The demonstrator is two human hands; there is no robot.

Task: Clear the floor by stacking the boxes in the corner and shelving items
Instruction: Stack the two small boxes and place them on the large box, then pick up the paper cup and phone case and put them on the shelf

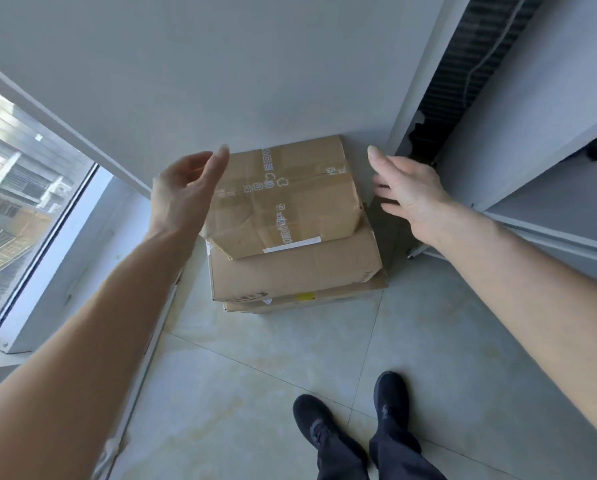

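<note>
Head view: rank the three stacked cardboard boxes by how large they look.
Only the exposed parts can be judged:
1. top box, fully visible and nearest the camera
2. middle box
3. bottom box, only an edge showing; its true size is hidden.

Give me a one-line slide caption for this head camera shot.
Both open hands, left hand and right hand, flank the top box of a cardboard stack in the corner.
</note>
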